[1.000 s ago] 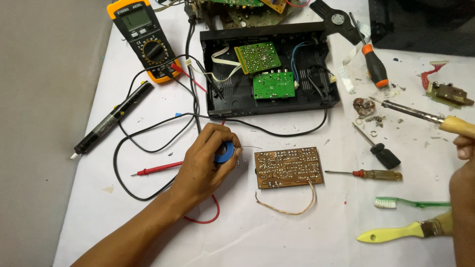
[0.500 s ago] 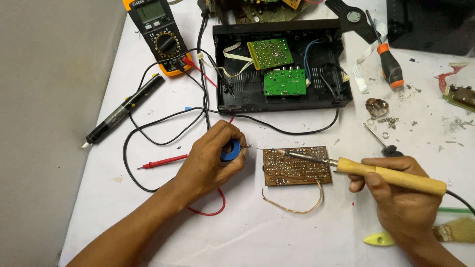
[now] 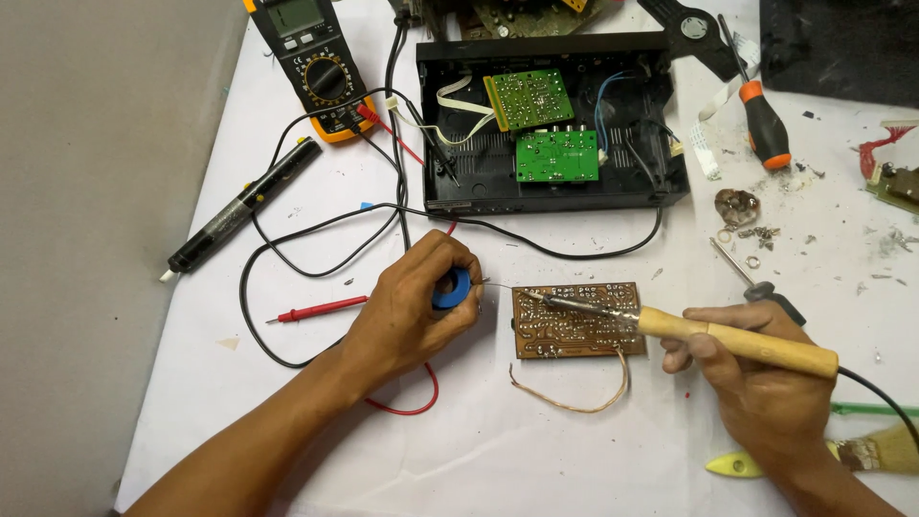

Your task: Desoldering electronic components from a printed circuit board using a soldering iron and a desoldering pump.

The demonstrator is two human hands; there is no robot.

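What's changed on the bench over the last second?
The right hand came in from the right edge with the soldering iron and brought its tip over the left part of the brown circuit board. The left hand kept its grip on the blue solder spool beside the board. The board, black case, multimeter and red probe stayed put.

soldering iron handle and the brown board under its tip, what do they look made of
Soldering iron handle: looks like pale wood, matte tan, in the right hand. Brown board: likely phenolic circuit board, dull brown with shiny silver solder dots. Left hand holds a blue spool, seemingly glossy plastic.
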